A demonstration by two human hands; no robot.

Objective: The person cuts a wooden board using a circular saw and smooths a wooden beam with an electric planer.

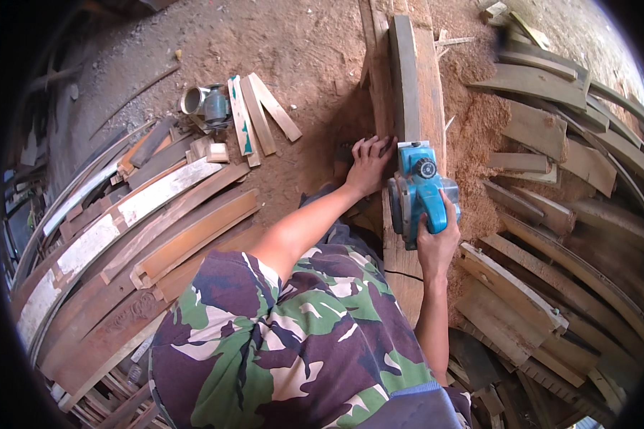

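Observation:
A blue electric hand planer (421, 187) sits on the near part of a long grey-faced length of wood (406, 79), which runs away from me. My right hand (438, 239) is closed round the planer's rear handle. Just left of the planer, my left hand (370, 166) has its fingers bent at the edge of a brown wooden plank (383, 93) beside the grey-faced piece. What lies under those fingers is partly hidden. Beneath the planed wood is a wide timber beam (428, 86), and a dark cord (404, 274) crosses it near my right forearm.
Sawdust and shavings (472, 129) lie heaped along the beam's right side. Stacked curved boards (537, 82) fill the right, and more long boards (193, 250) fill the left. Loose slats (256, 114) lie on the ground beside a grey-green metal power tool (215, 106).

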